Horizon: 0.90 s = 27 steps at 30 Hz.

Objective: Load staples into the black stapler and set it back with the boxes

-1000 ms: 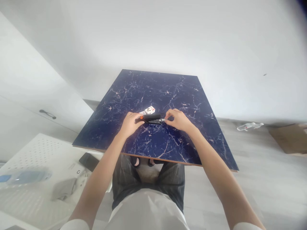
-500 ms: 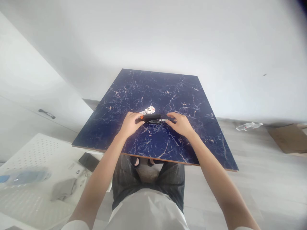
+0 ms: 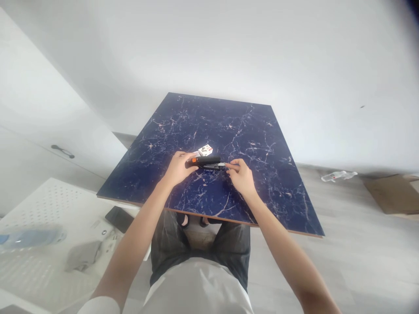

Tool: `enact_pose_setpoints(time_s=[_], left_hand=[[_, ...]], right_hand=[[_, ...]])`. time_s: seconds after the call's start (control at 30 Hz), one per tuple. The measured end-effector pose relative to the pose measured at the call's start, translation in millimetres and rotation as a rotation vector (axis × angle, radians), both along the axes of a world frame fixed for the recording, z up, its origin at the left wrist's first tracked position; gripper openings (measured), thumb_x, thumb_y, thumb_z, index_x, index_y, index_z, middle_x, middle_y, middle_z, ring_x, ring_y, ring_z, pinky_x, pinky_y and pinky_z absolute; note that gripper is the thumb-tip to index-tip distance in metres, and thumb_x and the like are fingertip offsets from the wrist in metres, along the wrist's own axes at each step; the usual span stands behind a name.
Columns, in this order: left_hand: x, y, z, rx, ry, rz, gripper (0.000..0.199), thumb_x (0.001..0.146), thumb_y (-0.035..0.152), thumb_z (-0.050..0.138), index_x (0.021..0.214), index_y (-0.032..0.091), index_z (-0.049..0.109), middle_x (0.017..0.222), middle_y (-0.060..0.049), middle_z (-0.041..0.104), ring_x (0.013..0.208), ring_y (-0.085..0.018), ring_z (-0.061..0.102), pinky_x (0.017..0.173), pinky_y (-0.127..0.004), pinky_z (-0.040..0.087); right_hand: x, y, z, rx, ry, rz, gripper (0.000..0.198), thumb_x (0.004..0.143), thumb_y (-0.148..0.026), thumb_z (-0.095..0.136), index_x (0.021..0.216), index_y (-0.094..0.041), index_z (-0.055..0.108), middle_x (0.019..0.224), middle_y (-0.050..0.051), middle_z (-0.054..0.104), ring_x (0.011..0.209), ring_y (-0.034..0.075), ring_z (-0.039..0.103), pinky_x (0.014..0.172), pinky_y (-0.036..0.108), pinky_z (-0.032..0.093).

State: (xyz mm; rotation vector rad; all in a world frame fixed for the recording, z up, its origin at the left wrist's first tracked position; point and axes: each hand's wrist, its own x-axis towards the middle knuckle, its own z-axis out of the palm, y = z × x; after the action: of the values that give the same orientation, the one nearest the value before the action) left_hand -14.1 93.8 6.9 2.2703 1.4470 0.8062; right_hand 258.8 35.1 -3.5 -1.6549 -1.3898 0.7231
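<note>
A black stapler [image 3: 211,160] with an orange patch lies near the middle of the table, its parts spread apart. My left hand [image 3: 180,168] is closed around its left end, thumb in front and fingers behind. A light metal strip, which looks like staples [image 3: 222,165], sticks out at the stapler's right end. My right hand [image 3: 241,175] is at that end, index finger stretched out against the strip and thumb a little below it. Just behind the stapler sits a small white box [image 3: 205,150] with dark and red print, a pale piece beside it partly hidden by my left fingers.
The dark blue marbled table [image 3: 216,117] stands near a white wall. To the left, a white perforated surface [image 3: 49,205] holds a dark phone-like object [image 3: 119,219], a plastic bottle [image 3: 32,237] and a grey cloth-like item [image 3: 83,256]. Cardboard [image 3: 391,194] lies on the right floor.
My right hand has turned and lowered slightly, its index finger now pointing left against the strip's end. The strip sits a little further left. My left hand keeps hold of the stapler.
</note>
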Motion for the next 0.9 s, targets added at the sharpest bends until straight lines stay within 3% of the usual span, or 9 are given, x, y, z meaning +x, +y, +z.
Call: enact_pose_setpoints(time_s=[0.23, 0.67, 0.8, 0.9], left_hand=[[0.2, 0.9, -1.9, -0.025, 0.0, 0.002, 0.054, 0.085, 0.029, 0.082, 0.136, 0.028, 0.065, 0.121, -0.01, 0.06, 0.118, -0.028, 0.059, 0.104, -0.045, 0.051], [0.5, 6.0, -1.6, -0.009, 0.053, -0.017, 0.048, 0.086, 0.033, 0.081, 0.132, 0.026, 0.069, 0.111, -0.009, 0.067, 0.11, -0.029, 0.06, 0.096, -0.044, 0.052], [11.1, -1.5, 3.5, 0.066, 0.096, -0.009, 0.048, 0.083, 0.036, 0.084, 0.128, 0.023, 0.069, 0.115, -0.01, 0.072, 0.112, -0.032, 0.06, 0.1, -0.047, 0.049], [31.9, -23.4, 7.1, 0.091, 0.115, -0.036, 0.056, 0.084, 0.039, 0.083, 0.134, 0.022, 0.065, 0.125, -0.011, 0.071, 0.118, -0.035, 0.061, 0.105, -0.05, 0.045]], right_hand=[[-14.4, 4.7, -2.0, -0.037, 0.1, 0.052, 0.024, 0.075, -0.017, 0.056, 0.096, -0.028, 0.053, 0.115, 0.003, 0.08, 0.088, 0.024, 0.078, 0.087, 0.042, 0.059], [-12.9, 15.1, -12.4, -0.091, 0.207, 0.119, 0.025, 0.069, -0.02, 0.057, 0.091, -0.027, 0.049, 0.118, 0.006, 0.078, 0.081, 0.023, 0.076, 0.069, 0.035, 0.058], [-19.8, 12.7, -10.0, -0.051, 0.319, 0.071, 0.025, 0.073, -0.024, 0.055, 0.097, -0.026, 0.049, 0.127, 0.008, 0.074, 0.078, 0.019, 0.075, 0.07, 0.034, 0.06], [-24.4, 4.4, -8.2, -0.004, 0.254, 0.015, 0.028, 0.081, -0.032, 0.056, 0.109, -0.025, 0.054, 0.115, 0.006, 0.075, 0.079, 0.019, 0.075, 0.074, 0.036, 0.061]])
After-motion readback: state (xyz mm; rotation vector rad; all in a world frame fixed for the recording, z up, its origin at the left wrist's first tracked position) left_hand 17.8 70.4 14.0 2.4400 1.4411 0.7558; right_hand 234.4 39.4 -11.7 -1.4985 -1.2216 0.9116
